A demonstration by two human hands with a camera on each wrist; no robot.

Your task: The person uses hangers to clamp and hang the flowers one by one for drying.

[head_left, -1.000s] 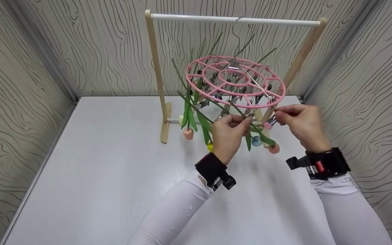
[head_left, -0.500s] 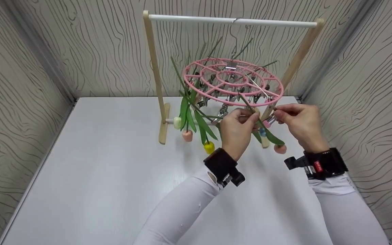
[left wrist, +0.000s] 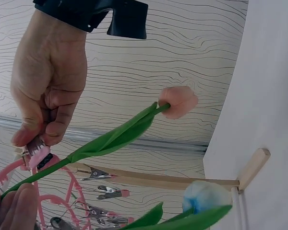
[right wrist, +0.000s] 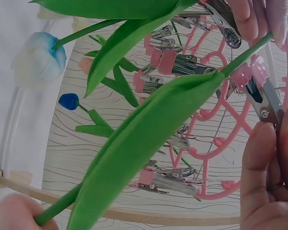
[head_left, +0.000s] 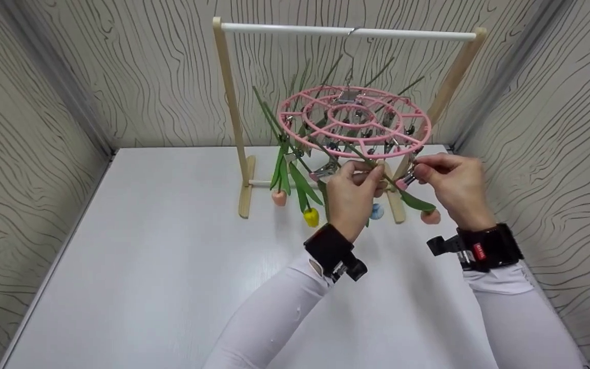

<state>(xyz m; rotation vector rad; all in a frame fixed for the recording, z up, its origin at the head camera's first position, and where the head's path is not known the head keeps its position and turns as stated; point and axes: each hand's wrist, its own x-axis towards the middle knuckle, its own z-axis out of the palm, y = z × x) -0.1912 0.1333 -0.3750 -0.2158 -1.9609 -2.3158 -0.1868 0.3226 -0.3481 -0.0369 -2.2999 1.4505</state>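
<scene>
In the head view my left hand [head_left: 354, 197] pinches the green stem of a pink artificial tulip [head_left: 430, 217], which slants down to the right below a round pink clip hanger [head_left: 364, 139]. My right hand [head_left: 454, 187] grips a metal clip [head_left: 406, 182] with pink tips at the hanger's right side. Close up in the right wrist view, the clip [right wrist: 266, 98] has its pink tips spread right at the tulip stem [right wrist: 247, 55]. The left fingertips [right wrist: 278, 24] hold that stem just beyond the clip.
The hanger hooks onto a white bar [head_left: 285, 29] between wooden posts [head_left: 231, 92]. Other tulips hang head-down from its clips, among them a yellow one [head_left: 311, 217], another pink one [head_left: 279, 198] and a blue-white one [head_left: 376, 211]. A patterned wall [head_left: 167, 77] stands behind.
My left hand has moved slightly right, shifting the pink tulip to the right beside the clip. The hanger and its hanging flowers have swung a little. My right hand stays almost in place.
</scene>
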